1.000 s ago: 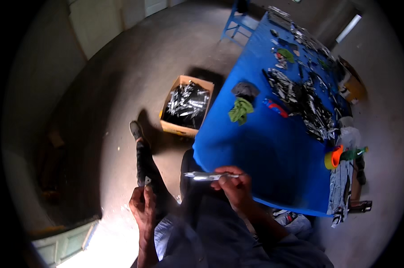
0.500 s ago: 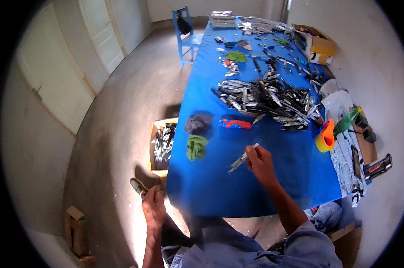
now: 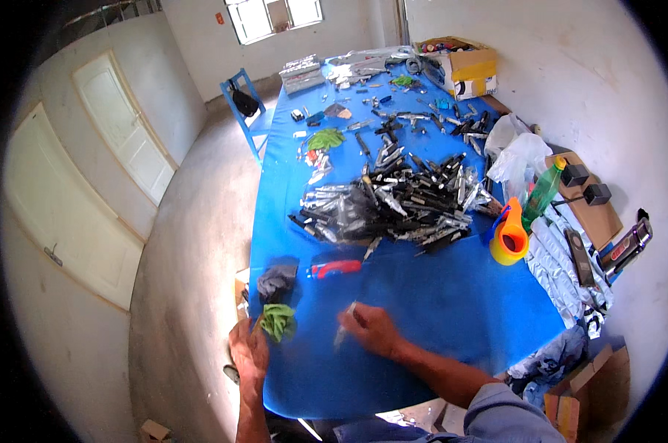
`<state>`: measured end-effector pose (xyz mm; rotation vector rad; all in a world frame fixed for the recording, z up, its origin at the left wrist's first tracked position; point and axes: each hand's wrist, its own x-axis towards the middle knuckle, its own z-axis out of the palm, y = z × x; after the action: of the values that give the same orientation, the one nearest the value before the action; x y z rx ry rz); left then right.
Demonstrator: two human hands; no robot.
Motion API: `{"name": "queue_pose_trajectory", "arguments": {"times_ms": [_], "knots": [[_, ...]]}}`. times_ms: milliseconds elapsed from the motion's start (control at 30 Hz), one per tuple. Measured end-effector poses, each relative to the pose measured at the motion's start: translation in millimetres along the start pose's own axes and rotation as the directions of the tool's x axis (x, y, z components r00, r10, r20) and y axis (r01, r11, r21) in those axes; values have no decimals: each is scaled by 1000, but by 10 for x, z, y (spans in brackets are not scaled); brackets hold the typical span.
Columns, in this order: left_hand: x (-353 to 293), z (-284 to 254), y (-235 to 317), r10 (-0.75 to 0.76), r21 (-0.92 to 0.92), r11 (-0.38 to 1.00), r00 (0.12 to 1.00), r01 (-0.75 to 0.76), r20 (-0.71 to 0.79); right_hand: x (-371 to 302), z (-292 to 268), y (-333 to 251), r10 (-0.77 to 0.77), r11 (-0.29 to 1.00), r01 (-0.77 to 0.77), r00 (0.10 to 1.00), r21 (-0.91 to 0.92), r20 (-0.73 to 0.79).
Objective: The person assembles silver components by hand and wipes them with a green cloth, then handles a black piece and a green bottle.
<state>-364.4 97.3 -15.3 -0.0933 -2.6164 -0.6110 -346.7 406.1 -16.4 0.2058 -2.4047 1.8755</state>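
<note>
My right hand is closed on a slim silvery metal piece, held over the near part of the blue-covered table. The piece is smeared by motion. At the table's left edge my left hand has its fingers curled, beside a crumpled green cloth; what it holds, if anything, I cannot make out. Behind that cloth lies a dark grey cloth. A red and blue tool lies to their right. Beyond it spreads a large pile of black and silvery slim pieces.
On the right stand an orange and yellow container, a green bottle and silvery packets. A carton sits at the far right. Another green cloth lies farther back. A blue chair stands by the table's far left.
My view has shifted, with a window showing at the top. My left hand has come up beside the green cloth. My right hand still grips the metal piece.
</note>
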Motion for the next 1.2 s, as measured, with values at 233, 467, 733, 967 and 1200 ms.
{"name": "queue_pose_trajectory", "arguments": {"times_ms": [233,467,733,967,1200], "knots": [[88,-127,681,-7,-59,998,989,16,150,54,22,128,-23,999,23,1000,-38,3],[91,129,682,160,-87,984,983,-152,92,42,-3,50,-21,999,21,1000,49,-1],[-37,180,1647,110,-420,907,965,0,237,60,30,78,2,995,4,998,96,-65],[-180,291,1667,209,-303,940,968,-159,142,44,100,171,-22,992,34,995,118,-102],[-402,121,1327,198,-233,963,946,-139,257,62,77,196,-136,991,136,985,-8,-110]]}}
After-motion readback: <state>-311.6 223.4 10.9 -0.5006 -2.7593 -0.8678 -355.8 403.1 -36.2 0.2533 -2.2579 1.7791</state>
